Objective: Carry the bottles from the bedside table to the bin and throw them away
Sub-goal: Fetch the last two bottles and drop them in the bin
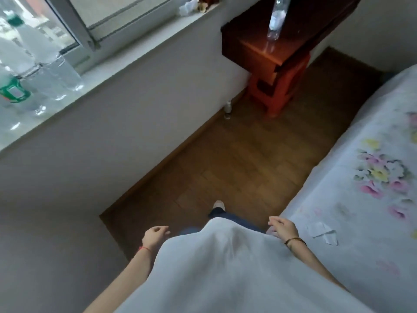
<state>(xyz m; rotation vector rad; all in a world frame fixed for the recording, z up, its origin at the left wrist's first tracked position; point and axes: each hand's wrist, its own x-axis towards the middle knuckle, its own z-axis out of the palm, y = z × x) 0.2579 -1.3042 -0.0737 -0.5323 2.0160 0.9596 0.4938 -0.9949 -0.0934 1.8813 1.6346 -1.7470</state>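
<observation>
Bottle [275, 19] on bedside table [255, 45]

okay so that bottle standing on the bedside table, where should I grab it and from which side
Grip the bottle around its labelled middle, coming from the open front of the bedside table. It stands upright, base near the front edge, so a sideways wrap with either empty hand should suit.

Floral bedsheet [361, 177] right of wooden floor [237, 159], red stool [279, 86] beyond.
</observation>
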